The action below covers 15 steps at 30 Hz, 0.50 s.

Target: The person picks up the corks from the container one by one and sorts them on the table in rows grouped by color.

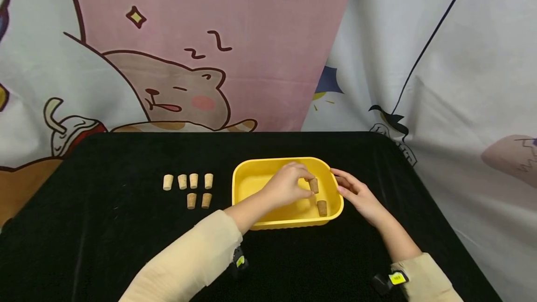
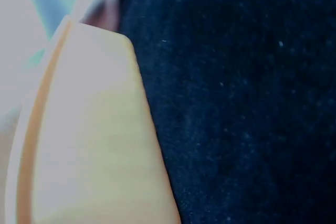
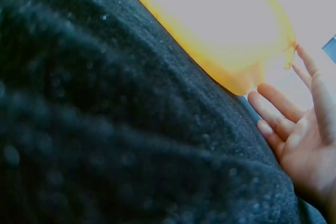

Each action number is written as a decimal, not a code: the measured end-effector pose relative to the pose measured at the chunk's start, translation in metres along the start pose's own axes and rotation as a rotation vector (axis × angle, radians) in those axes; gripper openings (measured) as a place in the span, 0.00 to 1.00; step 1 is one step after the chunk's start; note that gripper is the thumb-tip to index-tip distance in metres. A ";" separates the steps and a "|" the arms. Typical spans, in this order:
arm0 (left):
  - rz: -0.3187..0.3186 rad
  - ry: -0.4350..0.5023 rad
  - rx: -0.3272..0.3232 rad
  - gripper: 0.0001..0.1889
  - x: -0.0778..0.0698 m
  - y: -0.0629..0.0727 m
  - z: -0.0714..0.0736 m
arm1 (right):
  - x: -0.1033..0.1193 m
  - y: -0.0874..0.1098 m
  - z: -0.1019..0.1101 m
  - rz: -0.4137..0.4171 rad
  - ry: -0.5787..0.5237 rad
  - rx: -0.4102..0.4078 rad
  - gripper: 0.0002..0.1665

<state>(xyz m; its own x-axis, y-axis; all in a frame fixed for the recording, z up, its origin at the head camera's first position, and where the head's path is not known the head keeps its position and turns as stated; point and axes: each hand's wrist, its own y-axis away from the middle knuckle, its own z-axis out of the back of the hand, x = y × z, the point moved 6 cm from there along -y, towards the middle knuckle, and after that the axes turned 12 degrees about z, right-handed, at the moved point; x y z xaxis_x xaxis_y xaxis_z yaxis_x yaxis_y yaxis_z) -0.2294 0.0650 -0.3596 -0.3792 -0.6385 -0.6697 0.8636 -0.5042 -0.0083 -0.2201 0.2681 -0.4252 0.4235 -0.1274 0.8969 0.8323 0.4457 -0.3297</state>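
Note:
In the head view, a yellow tray (image 1: 289, 223) stands on the black-covered table. My left hand (image 1: 289, 183) reaches over its near rim and pinches a brown cork stopper (image 1: 314, 186) between thumb and fingertips, inside the tray's right part. Just below it, a second cork stopper (image 1: 321, 208) stands in the tray. My right hand (image 1: 358, 197) is at the tray's right end, its fingertips touching the rim, the fingers loosely extended. The right wrist view shows those fingers (image 3: 283, 111) beside the overexposed tray wall. The left wrist view has only the tray's outer side (image 2: 100, 129) up close; the left fingers are out of sight.
Left of the tray, several cork stoppers stand on the cloth: a back row of paler ones (image 1: 194, 181) and a front pair of browner ones (image 1: 191, 201). Black cloth (image 1: 126, 227) covers the table. A printed curtain (image 1: 260, 50) hangs behind it.

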 end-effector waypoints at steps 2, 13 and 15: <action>-0.021 0.021 -0.022 0.18 0.000 0.004 0.006 | 0.001 0.000 0.000 -0.001 0.001 -0.001 0.29; -0.121 0.135 -0.102 0.19 -0.003 0.028 0.027 | -0.001 0.000 0.001 0.005 0.013 -0.001 0.29; -0.130 0.161 -0.113 0.19 -0.001 0.033 0.029 | -0.002 0.000 0.001 0.004 0.017 -0.003 0.29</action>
<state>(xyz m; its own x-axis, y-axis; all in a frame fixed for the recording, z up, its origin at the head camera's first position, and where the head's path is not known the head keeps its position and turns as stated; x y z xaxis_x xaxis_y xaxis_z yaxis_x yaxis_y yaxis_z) -0.2102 0.0325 -0.3377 -0.4393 -0.4671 -0.7674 0.8461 -0.5021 -0.1788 -0.2209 0.2689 -0.4267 0.4326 -0.1409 0.8905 0.8316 0.4439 -0.3337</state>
